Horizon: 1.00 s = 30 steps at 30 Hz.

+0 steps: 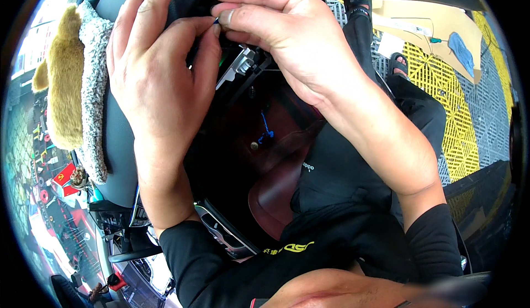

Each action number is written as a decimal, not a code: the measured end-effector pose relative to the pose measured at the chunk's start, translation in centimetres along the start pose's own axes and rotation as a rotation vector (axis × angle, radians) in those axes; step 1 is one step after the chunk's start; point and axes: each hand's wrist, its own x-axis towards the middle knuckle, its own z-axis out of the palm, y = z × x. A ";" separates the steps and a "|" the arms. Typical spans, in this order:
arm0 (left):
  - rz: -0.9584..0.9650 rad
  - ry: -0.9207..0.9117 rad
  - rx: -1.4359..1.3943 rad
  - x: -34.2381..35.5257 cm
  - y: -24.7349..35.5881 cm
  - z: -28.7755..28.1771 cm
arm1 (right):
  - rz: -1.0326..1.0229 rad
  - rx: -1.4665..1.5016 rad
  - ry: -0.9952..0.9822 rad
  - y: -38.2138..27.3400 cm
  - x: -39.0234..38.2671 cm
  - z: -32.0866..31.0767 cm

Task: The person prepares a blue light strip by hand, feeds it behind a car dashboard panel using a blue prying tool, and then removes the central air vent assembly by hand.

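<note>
My left hand (165,70) and my right hand (292,34) meet at the top of the picture, over the opened dashboard. The thumb and forefinger of my left hand are pinched together around a tiny dark piece, too small to name. Against the same spot press the right thumb and fingertips, and which hand bears the piece is hard to tell. Just below the fingertips, a silvery metal bracket (241,62) shows among dark parts and wiring in the dashboard opening. The space behind my fingers is mostly hidden in shadow.
Brown plush (66,81) and a grey fluffy cover (95,87) lie along the dashboard at left. A blue tangled cord (267,131) rests on the dark red footwell mat (270,197). Outside, cardboard (411,15) carries a blue cloth (461,54) and a green-handled tool (436,40).
</note>
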 end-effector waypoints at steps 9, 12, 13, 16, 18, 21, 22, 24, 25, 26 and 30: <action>0.001 0.003 -0.007 -0.1 0.0 0.0 | -0.049 0.041 -0.026 0.5 0.0 -0.2; 0.000 0.003 -0.008 -0.1 0.0 0.0 | -0.070 0.027 -0.022 0.4 -0.1 -0.1; 0.000 0.004 -0.008 -0.1 0.0 0.0 | -0.052 0.030 -0.016 0.3 -0.1 -0.1; -0.001 0.003 -0.010 -0.2 -0.1 -0.1 | -0.014 0.037 0.001 -0.2 -0.5 -0.1; -0.001 0.006 -0.011 -0.2 -0.1 -0.1 | -0.006 0.035 0.013 -0.4 -0.6 0.1; -0.001 0.009 -0.010 -0.2 -0.2 -0.1 | 0.006 0.064 0.016 -0.5 -0.8 0.3; -0.003 0.007 -0.012 -0.2 -0.2 -0.1 | 0.010 0.055 0.018 -0.5 -0.7 0.3; -0.003 0.007 -0.016 -0.2 -0.2 -0.1 | 0.017 0.037 0.024 -0.4 -0.6 0.3; -0.002 0.006 -0.016 -0.3 -0.2 -0.1 | 0.015 0.039 0.023 -0.4 -0.6 0.3; -0.003 0.007 -0.017 -0.3 -0.2 -0.1 | 0.014 0.041 0.021 -0.4 -0.6 0.3; -0.003 0.009 -0.017 -0.3 -0.2 -0.2 | 0.023 0.036 0.026 -0.5 -0.6 0.3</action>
